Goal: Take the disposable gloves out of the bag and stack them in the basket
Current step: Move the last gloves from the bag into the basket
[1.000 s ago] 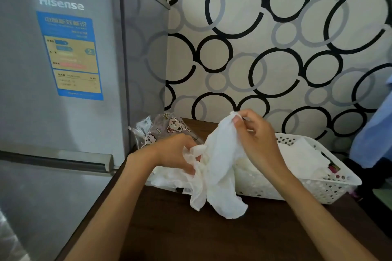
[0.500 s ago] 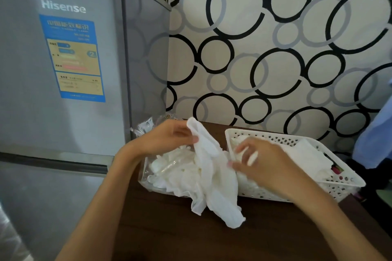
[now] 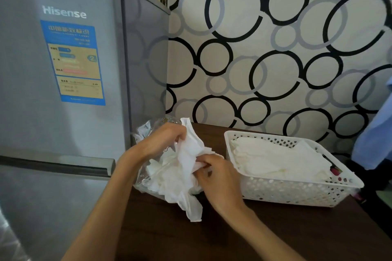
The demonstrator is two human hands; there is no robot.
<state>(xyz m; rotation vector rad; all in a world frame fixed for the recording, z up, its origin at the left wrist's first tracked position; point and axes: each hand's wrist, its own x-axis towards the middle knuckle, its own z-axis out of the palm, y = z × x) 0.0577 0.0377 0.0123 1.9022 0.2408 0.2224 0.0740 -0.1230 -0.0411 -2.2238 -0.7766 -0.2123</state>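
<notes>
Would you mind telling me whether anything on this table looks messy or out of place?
Nothing is spilled or damaged. The loose gloves at the bag are a crumpled heap, one trailing onto the table, while those in the basket lie flat. A pink item pokes out beneath the basket's stack.

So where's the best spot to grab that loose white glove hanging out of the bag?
Probably the upper end of the glove, where the left hand pinches it above the bag. Come from above and lift: the glove hangs limp, its lower end trailing onto the table, so a top grip should let it fall straight. The right hand grips its middle.
</notes>
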